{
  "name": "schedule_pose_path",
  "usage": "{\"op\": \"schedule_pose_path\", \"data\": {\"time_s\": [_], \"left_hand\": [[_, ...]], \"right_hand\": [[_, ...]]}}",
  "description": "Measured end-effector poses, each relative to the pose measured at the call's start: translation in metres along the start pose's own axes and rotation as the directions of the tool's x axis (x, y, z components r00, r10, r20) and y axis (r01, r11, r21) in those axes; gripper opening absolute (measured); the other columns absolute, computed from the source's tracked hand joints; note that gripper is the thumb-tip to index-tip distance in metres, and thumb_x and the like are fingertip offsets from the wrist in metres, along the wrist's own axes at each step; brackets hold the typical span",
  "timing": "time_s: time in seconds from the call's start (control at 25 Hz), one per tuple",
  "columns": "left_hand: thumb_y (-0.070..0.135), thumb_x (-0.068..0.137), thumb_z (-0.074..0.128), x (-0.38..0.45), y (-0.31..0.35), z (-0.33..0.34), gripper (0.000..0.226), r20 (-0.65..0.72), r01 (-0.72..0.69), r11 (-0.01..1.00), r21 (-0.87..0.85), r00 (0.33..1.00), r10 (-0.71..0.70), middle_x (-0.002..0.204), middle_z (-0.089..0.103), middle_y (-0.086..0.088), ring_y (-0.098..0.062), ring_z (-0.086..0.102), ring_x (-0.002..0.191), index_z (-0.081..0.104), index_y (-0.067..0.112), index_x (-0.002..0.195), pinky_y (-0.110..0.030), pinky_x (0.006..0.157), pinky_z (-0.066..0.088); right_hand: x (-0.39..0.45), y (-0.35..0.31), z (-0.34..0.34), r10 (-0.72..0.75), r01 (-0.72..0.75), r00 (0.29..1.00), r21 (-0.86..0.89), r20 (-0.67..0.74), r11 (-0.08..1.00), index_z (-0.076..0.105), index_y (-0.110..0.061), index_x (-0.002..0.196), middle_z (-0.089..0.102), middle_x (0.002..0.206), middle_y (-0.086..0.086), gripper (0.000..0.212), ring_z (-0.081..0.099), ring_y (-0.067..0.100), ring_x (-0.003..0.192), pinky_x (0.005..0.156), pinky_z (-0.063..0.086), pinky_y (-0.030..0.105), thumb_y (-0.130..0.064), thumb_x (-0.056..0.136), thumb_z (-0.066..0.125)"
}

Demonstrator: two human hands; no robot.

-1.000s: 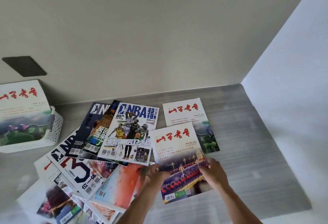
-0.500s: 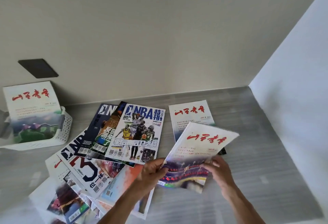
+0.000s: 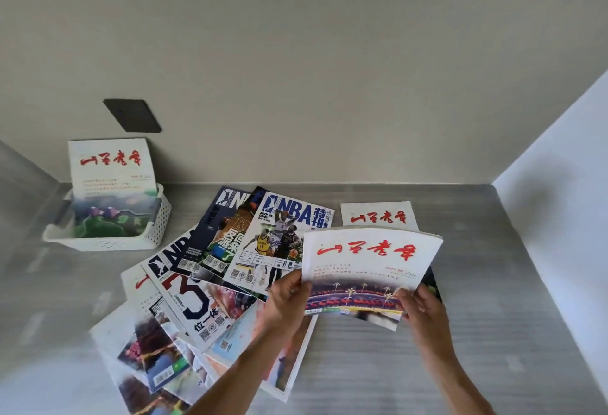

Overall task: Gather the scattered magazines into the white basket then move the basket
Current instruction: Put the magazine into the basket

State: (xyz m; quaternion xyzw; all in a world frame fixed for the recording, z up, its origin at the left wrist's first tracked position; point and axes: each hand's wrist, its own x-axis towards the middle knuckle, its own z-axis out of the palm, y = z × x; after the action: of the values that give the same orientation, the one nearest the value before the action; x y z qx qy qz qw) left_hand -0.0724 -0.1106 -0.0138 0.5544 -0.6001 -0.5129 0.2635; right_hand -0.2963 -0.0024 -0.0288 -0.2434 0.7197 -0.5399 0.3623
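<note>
A white magazine with red brush lettering (image 3: 368, 260) is lifted off the table and tilted up toward me. My left hand (image 3: 286, 299) grips its lower left edge and my right hand (image 3: 419, 307) grips its lower right corner. Under it, at the far right, a similar white magazine (image 3: 378, 215) lies flat, partly hidden. Several NBA and other magazines (image 3: 283, 233) lie fanned out to the left. The white basket (image 3: 108, 240) stands at the back left with one magazine (image 3: 112, 184) upright in it.
The grey table (image 3: 493, 316) ends at a beige back wall and a white side wall (image 3: 566, 200) on the right. A dark square plate (image 3: 131, 115) sits on the back wall above the basket.
Both hands have lifted the red-lettered magazine off the table and tilted it upright. The view has shifted, bringing the basket further into frame.
</note>
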Motion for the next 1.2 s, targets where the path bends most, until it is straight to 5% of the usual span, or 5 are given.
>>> {"op": "schedule_pose_path", "data": {"time_s": [0.2, 0.56, 0.68, 0.88, 1.2], "left_hand": [[0.01, 0.09, 0.061, 0.008, 0.014, -0.102, 0.021, -0.258, -0.087, 0.991, -0.101, 0.964, 0.059, 0.086, 0.076, 0.008, -0.015, 0.072, 0.077, 0.069, 0.029, 0.085, -0.035, 0.065, 0.061], [-0.016, 0.081, 0.06, 0.027, -0.021, -0.343, 0.027, -0.538, -0.229, 0.932, -0.282, 0.842, 0.044, 0.079, 0.074, -0.005, -0.013, 0.064, 0.069, 0.061, 0.011, 0.079, -0.027, 0.057, 0.052], [-0.02, 0.082, 0.058, 0.042, -0.035, -0.41, 0.041, -0.494, -0.246, 0.896, -0.369, 0.869, 0.035, 0.081, 0.076, 0.008, -0.003, 0.069, 0.072, 0.071, 0.019, 0.08, -0.017, 0.058, 0.055], [-0.014, 0.08, 0.06, 0.104, -0.048, -0.507, 0.037, -0.282, -0.152, 0.881, -0.448, 0.959, 0.022, 0.113, 0.065, -0.007, -0.016, 0.072, 0.086, 0.065, 0.017, 0.099, -0.034, 0.066, 0.058], [-0.001, 0.071, 0.064, 0.179, -0.082, -0.55, 0.056, 0.068, 0.055, 0.988, -0.144, 0.997, -0.046, 0.13, 0.051, 0.004, -0.015, 0.059, 0.112, 0.059, 0.047, 0.099, -0.045, 0.084, 0.059]], "right_hand": [[0.0, -0.059, 0.092, -0.19, 0.196, 0.978, -0.065, 0.086, 0.978, 0.065, -0.024, 0.097, 0.074, 0.089, 0.005, 0.013, 0.069, 0.027, 0.073, 0.062, 0.057, 0.045, -0.013, 0.092, 0.061], [-0.043, -0.14, 0.331, -0.194, 0.164, 0.876, 0.105, 0.441, 0.981, 0.06, -0.017, 0.101, 0.07, 0.097, 0.007, 0.023, 0.07, 0.019, 0.088, 0.065, 0.054, 0.019, -0.013, 0.082, 0.073], [-0.054, -0.158, 0.398, -0.159, 0.096, 0.829, 0.143, 0.537, 0.985, 0.059, -0.022, 0.115, 0.068, 0.106, 0.001, 0.043, 0.069, 0.008, 0.092, 0.067, 0.053, 0.011, -0.02, 0.075, 0.074], [-0.046, -0.18, 0.51, -0.104, 0.025, 0.815, 0.146, 0.57, 0.989, 0.059, -0.015, 0.12, 0.068, 0.107, 0.002, 0.044, 0.07, 0.001, 0.086, 0.064, 0.052, 0.009, -0.013, 0.078, 0.073], [-0.012, -0.164, 0.591, 0.053, -0.014, 0.822, -0.073, 0.568, 0.997, 0.06, -0.012, 0.104, 0.061, 0.109, 0.005, 0.024, 0.07, 0.004, 0.082, 0.059, 0.05, 0.007, 0.002, 0.085, 0.061]]}}
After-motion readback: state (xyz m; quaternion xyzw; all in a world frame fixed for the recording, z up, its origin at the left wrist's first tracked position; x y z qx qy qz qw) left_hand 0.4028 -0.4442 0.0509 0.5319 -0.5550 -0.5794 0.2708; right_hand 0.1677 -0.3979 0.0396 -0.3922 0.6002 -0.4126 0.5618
